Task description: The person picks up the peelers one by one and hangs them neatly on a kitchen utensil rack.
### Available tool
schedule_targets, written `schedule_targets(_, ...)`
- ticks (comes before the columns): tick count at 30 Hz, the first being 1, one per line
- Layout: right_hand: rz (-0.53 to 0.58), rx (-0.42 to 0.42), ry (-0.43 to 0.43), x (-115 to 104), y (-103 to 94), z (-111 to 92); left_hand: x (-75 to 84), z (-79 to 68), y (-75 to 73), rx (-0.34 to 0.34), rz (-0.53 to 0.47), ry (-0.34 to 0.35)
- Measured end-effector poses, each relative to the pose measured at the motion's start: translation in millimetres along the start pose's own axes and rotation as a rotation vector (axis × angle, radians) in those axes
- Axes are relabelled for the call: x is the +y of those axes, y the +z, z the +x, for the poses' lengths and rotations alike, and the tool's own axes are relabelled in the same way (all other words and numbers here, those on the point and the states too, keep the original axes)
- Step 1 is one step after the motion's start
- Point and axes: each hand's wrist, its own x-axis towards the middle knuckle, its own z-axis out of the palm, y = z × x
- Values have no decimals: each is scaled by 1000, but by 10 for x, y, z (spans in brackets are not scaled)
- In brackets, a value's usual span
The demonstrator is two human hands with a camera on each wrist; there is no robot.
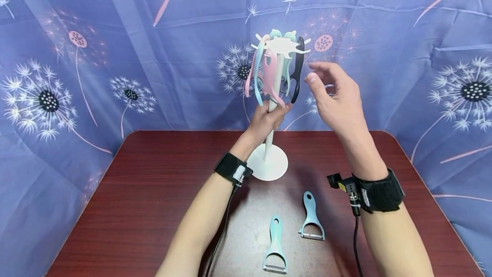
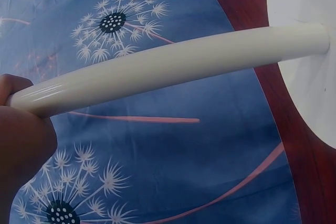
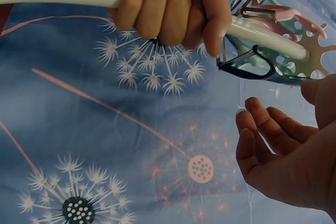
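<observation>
A white stand (image 1: 282,47) with a notched top carries several hanging peelers. My left hand (image 1: 267,119) grips its pole (image 2: 173,66) just below them; the curled fingers show in the right wrist view. A pink peeler (image 1: 270,69) hangs in front, with a light blue peeler (image 1: 259,72) to its left and a black peeler (image 1: 297,69) at the right side. My right hand (image 1: 340,93) is raised to the right of the black peeler, fingers loosely bent and nothing held. On the table lie two blue peelers (image 1: 275,236), (image 1: 310,208) with their blades toward me.
The stand's round white base (image 1: 268,163) is on the dark red wooden table (image 1: 153,191). Behind it hangs a blue cloth (image 1: 184,63) printed with dandelions. Cables run from the bands (image 1: 378,193) on both wrists.
</observation>
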Motion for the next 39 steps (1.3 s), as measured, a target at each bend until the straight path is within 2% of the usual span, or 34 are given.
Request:
schedule_targets(11, -61, -35, 81, 252, -113, -274, -12, -32, 2, -9, -2, -17)
schedule_targets(17, -63, -110, 125, 349, -171, -470, -19, -34, -8, -11, 1, -13)
schedule_targets(27, -147, -202, 189, 497, -255, -730, -3, -25, 4, -11, -16, -1)
schedule_targets(39, -225, -350, 263, 750, -198, -1047, -18, 8, -8, -12, -15, 8)
